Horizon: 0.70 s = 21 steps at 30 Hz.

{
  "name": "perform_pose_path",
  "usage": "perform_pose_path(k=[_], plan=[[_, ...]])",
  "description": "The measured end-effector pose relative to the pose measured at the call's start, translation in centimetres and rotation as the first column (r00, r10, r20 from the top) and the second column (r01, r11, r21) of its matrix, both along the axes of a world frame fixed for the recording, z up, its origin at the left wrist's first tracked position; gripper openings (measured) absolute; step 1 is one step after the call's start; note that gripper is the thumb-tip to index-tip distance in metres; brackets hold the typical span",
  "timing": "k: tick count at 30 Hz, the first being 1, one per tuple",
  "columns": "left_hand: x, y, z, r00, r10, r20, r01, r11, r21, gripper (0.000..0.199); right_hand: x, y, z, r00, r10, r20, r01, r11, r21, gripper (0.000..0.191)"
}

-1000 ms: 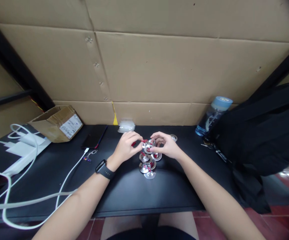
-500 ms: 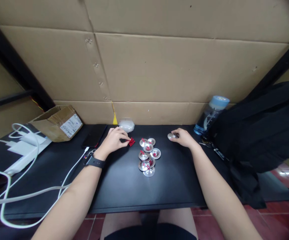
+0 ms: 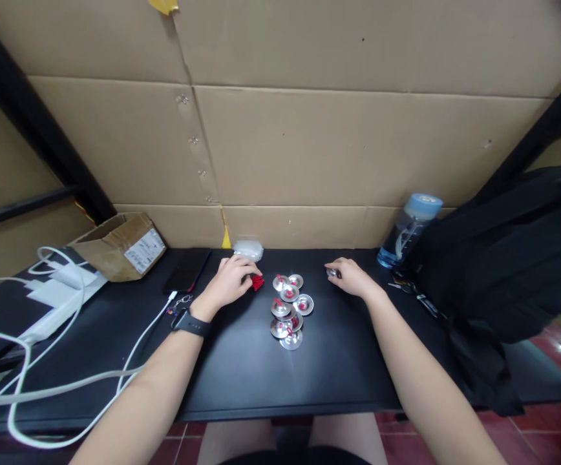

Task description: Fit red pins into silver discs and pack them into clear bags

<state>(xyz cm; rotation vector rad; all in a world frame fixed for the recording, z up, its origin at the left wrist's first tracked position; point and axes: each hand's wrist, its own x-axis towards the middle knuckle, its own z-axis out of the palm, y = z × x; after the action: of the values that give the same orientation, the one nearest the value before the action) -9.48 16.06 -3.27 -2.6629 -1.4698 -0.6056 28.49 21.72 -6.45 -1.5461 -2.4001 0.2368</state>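
My left hand (image 3: 232,281) has its fingertips on a small bundle of red cord (image 3: 258,282) at the left of the dark table, thumb and fingers closed around its edge. On the right, my right hand (image 3: 349,276) is closed on a small silver metal disc (image 3: 332,272), mostly covered by the fingers. Between the hands lie several shiny round metal discs (image 3: 290,293) with red cord loops at their centres, some overlapping, in a loose cluster.
Behind my left hand sits a clear plastic bundle (image 3: 248,250). Leftward are a phone (image 3: 181,271), an open cardboard box (image 3: 124,248), a white power strip (image 3: 62,303) and white cables. A water bottle (image 3: 409,229), keys (image 3: 401,286) and black bag (image 3: 503,278) stand right.
The view has tilted up slightly, so the table things appear lower. My right hand has turned and now covers more of its disc. My left hand stays at the red cord.
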Motion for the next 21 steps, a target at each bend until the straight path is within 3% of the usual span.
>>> perform_pose_path(k=[6, 10, 16, 21], plan=[[4.8, -1.4, 0.0, 0.985, -0.152, -0.079, 0.156, 0.986, 0.055, 0.029, -2.4, -1.2, 0.9, 0.995, 0.075, -0.058, -0.07, 0.993, 0.09, 0.04], [7.6, -1.8, 0.0, 0.98, -0.164, -0.114, 0.17, 0.984, 0.046, 0.019, -3.0, -1.5, 1.1, 0.992, 0.084, -0.099, -0.076, 0.993, 0.087, 0.036], [8.2, -1.5, -0.8, 0.98, -0.172, -0.098, 0.171, 0.985, -0.011, 0.014, -3.0, -1.5, 0.9, 0.987, 0.098, -0.129, -0.09, 0.993, 0.072, 0.035], [8.0, -1.3, -1.7, 0.994, -0.098, -0.051, 0.096, 0.995, -0.036, 0.012, -3.2, -1.9, 1.6, 0.973, 0.129, -0.191, -0.11, 0.988, 0.106, 0.03]])
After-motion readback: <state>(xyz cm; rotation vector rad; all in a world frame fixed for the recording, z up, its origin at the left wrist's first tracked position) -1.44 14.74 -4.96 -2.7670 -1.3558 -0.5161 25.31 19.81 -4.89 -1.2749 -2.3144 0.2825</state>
